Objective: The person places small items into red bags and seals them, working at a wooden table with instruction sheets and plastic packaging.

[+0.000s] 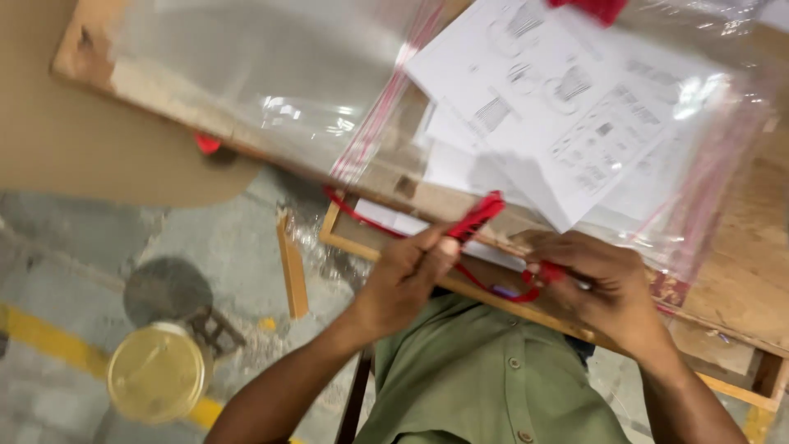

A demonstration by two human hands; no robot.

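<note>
Here the left hand (407, 279) pinches a red strap (477, 218); the right hand (604, 284) grips its other end, just below the plastic bag (575, 123) of papers. Threading seems underway; next calls for steady pulling.

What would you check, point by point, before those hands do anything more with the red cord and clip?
1. Left hand has a grip on the red clip: ok.
2. Right hand pinches the red cord: ok.
3. Cord free of knots: cannot tell, blurred.
4. Clear zip bag lying flat on the wooden table: ok.
5. Printed sheets fully inside their bag: cannot tell.
</note>
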